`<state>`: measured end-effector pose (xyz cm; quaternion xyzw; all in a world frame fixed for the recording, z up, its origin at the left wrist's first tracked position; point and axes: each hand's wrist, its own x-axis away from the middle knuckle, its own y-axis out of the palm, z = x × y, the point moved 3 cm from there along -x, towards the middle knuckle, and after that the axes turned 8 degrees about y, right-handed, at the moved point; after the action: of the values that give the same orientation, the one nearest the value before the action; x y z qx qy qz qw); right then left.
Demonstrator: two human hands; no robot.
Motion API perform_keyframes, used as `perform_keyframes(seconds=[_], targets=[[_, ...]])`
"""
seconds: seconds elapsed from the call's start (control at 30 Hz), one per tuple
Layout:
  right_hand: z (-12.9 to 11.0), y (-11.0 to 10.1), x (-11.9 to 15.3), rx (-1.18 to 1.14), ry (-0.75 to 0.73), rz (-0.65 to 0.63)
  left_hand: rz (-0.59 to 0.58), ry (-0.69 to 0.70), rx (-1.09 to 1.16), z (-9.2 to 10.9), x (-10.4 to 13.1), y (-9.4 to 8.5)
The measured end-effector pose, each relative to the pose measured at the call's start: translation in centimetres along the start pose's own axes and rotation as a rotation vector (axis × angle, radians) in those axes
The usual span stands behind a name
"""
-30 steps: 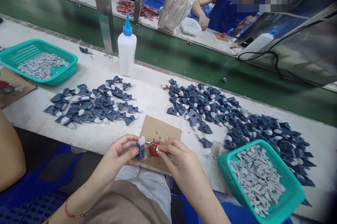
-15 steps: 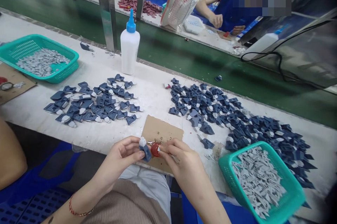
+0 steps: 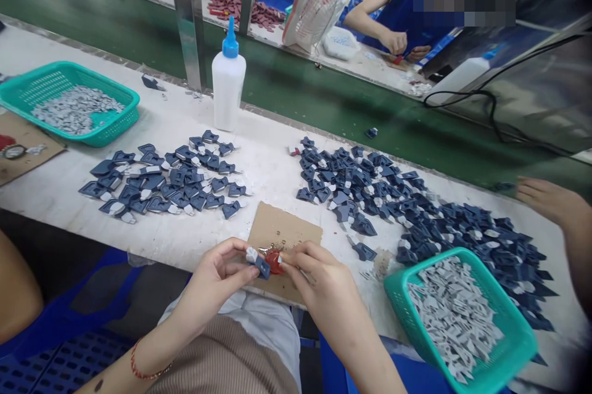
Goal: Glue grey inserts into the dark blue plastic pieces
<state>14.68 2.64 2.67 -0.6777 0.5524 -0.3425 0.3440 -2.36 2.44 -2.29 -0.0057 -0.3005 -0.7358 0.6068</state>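
My left hand [image 3: 217, 277] grips a dark blue plastic part [image 3: 261, 268] with a light grey tip, pinched between thumb and fingers and tilted. Close beside it, my right hand [image 3: 324, 277] has thumb and fingers pressed together on a small light grey piece [image 3: 279, 259], mostly hidden by the fingertips. That piece is at a small round red dish [image 3: 272, 257]; I cannot tell whether they touch. Beneath both hands lies a cardboard sheet [image 3: 289, 224] with small shiny spots. Loose dark blue parts lie left [image 3: 176, 178] and right [image 3: 370, 184] of the cardboard.
A teal basket [image 3: 393, 295] of light grey pieces stands at right, another teal basket [image 3: 129, 129] at far left. A white bottle [image 3: 228, 89] with a blue nozzle stands behind. Beyond runs a green belt [image 3: 277, 86]. Another person's hand [image 3: 548, 197] reaches in at right.
The blue part in my left hand has tipped from near upright to slanted. Another person's hand has appeared at the right. A small blue part on the green belt has moved left.
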Motion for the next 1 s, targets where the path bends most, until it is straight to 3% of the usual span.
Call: perform_keyframes(seconds=[0.17,0.37,0.47,0.63,0.87,1.0], targets=[[0.4,-0.7,0.4,-0.201,0.111,-0.043,-0.009,0.027,0.013,-0.4,-0.1,0.2],[1.2,-1.2,1.1,-0.903,0.402,-0.060,-0.032,0.107,0.046,0.0,0.3,1.4],[1.0,-0.7,1.3,-1.086,0.486,-0.101,-0.075,0.131,0.051,0.4,0.7,2.2],[0.4,-0.7,1.5,-1.100,0.439,-0.112,-0.093,0.152,0.057,0.5,1.0,3.0],[0.4,-1.3,1.9,-0.901,0.340,-0.085,-0.065,0.164,0.038,0.4,1.2,3.3],[0.6,-1.0,1.7,-1.110,0.430,-0.245,-0.092,0.175,0.044,0.3,1.1,3.3]])
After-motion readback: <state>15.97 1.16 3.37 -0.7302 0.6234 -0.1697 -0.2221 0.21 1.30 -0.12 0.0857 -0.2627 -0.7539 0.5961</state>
